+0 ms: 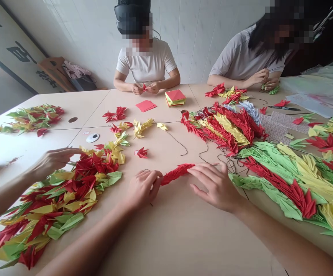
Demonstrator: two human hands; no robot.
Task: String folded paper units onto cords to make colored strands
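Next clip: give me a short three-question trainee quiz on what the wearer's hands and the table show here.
1. True or false: the left hand and the right hand are at the two ends of a red strand of folded paper cranes.
2. Which colours are in the loose crane pile on the wearer's left? A) red, yellow, green B) blue, white C) black only
3. Fill in: the square paper stack in front of the person in the white T-shirt has a ____ sheet on top.

Key
1. True
2. A
3. red
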